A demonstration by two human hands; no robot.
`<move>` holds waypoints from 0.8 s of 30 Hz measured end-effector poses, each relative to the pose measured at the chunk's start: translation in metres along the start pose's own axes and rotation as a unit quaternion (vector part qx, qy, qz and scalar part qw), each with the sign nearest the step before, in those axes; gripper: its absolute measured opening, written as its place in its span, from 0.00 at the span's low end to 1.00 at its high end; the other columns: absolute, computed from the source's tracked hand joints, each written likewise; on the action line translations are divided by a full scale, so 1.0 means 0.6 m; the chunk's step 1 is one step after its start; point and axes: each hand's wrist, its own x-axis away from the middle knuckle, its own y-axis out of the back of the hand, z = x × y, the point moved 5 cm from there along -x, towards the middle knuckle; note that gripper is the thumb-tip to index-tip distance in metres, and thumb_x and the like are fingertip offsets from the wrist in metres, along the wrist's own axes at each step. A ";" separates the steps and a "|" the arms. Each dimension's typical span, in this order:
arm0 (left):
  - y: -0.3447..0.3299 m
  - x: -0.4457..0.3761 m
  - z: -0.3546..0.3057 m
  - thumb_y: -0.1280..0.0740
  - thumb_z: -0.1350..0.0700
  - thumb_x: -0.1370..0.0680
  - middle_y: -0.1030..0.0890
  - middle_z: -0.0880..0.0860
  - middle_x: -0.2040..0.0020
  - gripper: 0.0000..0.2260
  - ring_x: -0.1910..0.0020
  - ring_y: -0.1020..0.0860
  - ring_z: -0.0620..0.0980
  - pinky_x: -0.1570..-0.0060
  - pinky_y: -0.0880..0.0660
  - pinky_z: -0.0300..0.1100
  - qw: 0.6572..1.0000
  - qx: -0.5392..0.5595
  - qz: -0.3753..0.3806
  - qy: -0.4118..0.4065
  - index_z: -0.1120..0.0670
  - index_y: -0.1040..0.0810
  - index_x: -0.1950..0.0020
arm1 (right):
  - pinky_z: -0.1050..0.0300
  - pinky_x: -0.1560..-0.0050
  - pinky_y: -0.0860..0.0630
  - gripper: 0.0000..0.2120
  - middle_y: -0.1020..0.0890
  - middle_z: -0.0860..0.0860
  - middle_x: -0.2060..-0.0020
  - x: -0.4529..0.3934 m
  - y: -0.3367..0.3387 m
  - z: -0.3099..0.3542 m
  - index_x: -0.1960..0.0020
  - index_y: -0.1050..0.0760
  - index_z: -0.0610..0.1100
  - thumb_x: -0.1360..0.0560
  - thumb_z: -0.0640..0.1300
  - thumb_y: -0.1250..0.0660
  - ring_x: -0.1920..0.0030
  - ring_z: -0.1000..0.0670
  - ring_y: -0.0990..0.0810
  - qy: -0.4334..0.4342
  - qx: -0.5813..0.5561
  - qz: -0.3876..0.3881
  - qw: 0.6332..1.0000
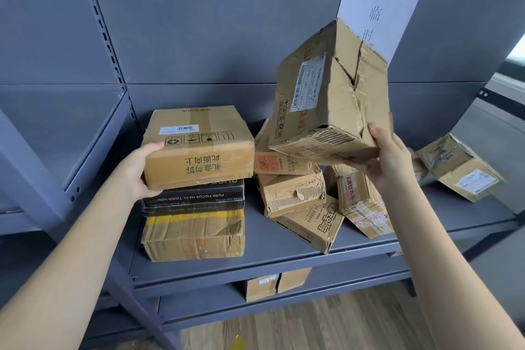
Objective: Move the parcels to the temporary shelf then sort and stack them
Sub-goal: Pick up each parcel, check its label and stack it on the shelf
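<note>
Hiding paper sign's (380,13) lower characters — raised carton (326,94).

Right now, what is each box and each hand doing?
left hand: grips the top box.
top box: flat on the black box.
black box: lies on the bottom box.
bottom box: dented, on the shelf.
right hand: holds the torn box.
torn box: lifted, tilted.
shelf: holds loose parcels.
</note>
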 end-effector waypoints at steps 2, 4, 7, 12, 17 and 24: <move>0.004 0.010 0.008 0.29 0.49 0.28 0.23 0.55 0.49 0.11 0.49 0.24 0.55 0.55 0.24 0.53 1.000 0.026 -0.007 -0.003 0.48 0.27 0.50 | 0.40 0.56 0.18 0.09 0.19 0.46 0.50 0.007 0.012 -0.002 0.45 0.26 0.46 0.24 0.46 0.32 0.47 0.43 0.19 0.005 -0.011 -0.012 1.000; 0.009 0.021 0.022 0.28 0.49 0.29 0.22 0.56 0.47 0.14 0.47 0.24 0.56 0.50 0.24 0.54 0.998 0.053 -0.023 -0.011 0.47 0.26 0.47 | 0.40 0.57 0.19 0.07 0.19 0.46 0.51 0.016 0.028 -0.004 0.46 0.26 0.46 0.24 0.45 0.33 0.48 0.43 0.19 0.014 -0.017 -0.020 1.000; 0.013 0.045 0.043 0.28 0.52 0.28 0.22 0.54 0.46 0.14 0.46 0.24 0.55 0.50 0.24 0.53 0.995 0.077 -0.040 -0.043 0.45 0.24 0.45 | 0.41 0.57 0.19 0.05 0.20 0.47 0.54 0.032 0.058 -0.010 0.48 0.26 0.47 0.24 0.43 0.34 0.52 0.45 0.19 0.033 -0.011 -0.031 0.999; 0.004 0.089 0.066 0.31 0.55 0.25 0.20 0.50 0.47 0.15 0.48 0.23 0.50 0.48 0.24 0.51 0.988 0.118 -0.015 -0.100 0.45 0.24 0.38 | 0.46 0.61 0.17 0.07 0.20 0.46 0.53 0.068 0.105 -0.036 0.47 0.25 0.47 0.25 0.43 0.33 0.58 0.46 0.18 0.026 0.012 -0.053 0.998; -0.004 0.118 0.077 0.33 0.59 0.24 0.20 0.48 0.48 0.17 0.48 0.24 0.48 0.38 0.31 0.56 0.984 0.131 0.005 -0.124 0.48 0.26 0.36 | 0.45 0.58 0.18 0.08 0.19 0.48 0.53 0.111 0.138 -0.056 0.46 0.25 0.48 0.25 0.43 0.32 0.57 0.47 0.19 0.022 0.023 -0.081 0.996; 0.004 0.155 0.088 0.34 0.62 0.24 0.20 0.49 0.45 0.17 0.44 0.24 0.50 0.37 0.33 0.57 0.980 0.103 0.092 -0.145 0.47 0.26 0.38 | 0.45 0.58 0.18 0.13 0.19 0.47 0.51 0.195 0.156 -0.066 0.41 0.26 0.45 0.25 0.43 0.32 0.56 0.47 0.19 0.031 0.030 -0.108 0.993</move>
